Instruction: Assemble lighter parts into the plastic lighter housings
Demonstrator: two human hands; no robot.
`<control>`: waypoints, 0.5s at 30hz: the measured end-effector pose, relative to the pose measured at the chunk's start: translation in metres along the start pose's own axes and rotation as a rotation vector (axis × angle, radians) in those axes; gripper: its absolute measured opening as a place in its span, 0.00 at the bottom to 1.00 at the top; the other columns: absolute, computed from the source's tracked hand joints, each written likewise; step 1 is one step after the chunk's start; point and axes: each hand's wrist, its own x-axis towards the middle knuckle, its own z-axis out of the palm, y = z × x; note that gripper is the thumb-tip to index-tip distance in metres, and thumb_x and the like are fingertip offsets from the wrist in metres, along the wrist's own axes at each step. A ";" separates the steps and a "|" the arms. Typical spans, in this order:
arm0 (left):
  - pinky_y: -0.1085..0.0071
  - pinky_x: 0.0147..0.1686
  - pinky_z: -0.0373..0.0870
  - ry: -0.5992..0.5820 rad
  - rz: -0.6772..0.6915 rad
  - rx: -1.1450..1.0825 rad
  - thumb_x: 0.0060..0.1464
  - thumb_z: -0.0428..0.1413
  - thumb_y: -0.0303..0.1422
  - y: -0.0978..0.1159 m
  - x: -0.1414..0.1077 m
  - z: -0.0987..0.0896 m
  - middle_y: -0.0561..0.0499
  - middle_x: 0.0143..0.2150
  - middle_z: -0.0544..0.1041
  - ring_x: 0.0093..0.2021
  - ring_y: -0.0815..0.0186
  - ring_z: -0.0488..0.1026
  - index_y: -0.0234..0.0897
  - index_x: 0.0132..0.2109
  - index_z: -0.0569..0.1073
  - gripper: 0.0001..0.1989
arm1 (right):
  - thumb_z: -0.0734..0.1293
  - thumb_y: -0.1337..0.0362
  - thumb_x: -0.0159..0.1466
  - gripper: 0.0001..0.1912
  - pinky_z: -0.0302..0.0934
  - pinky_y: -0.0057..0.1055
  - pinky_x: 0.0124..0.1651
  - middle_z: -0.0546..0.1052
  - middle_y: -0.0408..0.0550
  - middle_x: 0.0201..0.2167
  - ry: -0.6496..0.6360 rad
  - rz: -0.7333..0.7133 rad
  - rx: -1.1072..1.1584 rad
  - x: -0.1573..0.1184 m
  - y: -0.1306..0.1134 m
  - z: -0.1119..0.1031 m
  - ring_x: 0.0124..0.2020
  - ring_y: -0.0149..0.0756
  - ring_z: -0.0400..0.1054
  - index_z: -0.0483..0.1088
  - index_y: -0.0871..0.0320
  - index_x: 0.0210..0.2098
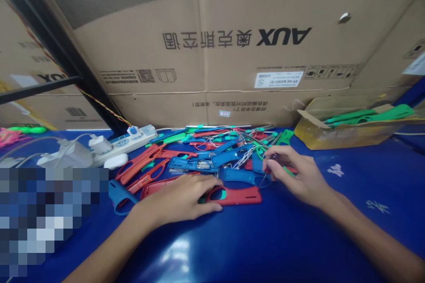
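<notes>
My left hand (186, 194) is closed around the end of a red long-nosed lighter body (245, 195), which lies on the blue tabletop with a green part in its trigger loop. My right hand (299, 174) hovers just above and to the right, its thumb and forefinger pinched. From that pinch a thin dark tool (263, 180) points down toward the red body; its exact kind is too fine to make out. A blue lighter body (244, 177) lies just behind the red one. Behind both hands spreads a pile of red, blue and green lighter parts, metal tubes and white wires (244, 158).
A carton (352, 135) with green lighter bodies stands at the back right. At the left are a white power strip (133, 139) with plugs and a white rounded case (116, 161). A large cardboard sheet (212, 66) rises behind the table. A blue lighter shell (120, 198) lies beside my left forearm.
</notes>
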 end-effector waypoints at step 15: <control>0.68 0.40 0.64 -0.001 0.006 -0.006 0.63 0.55 0.44 0.000 0.000 0.000 0.49 0.50 0.76 0.44 0.61 0.74 0.44 0.55 0.70 0.17 | 0.61 0.63 0.71 0.09 0.67 0.26 0.29 0.76 0.40 0.29 0.002 0.000 -0.011 0.000 0.000 0.000 0.24 0.28 0.70 0.64 0.52 0.51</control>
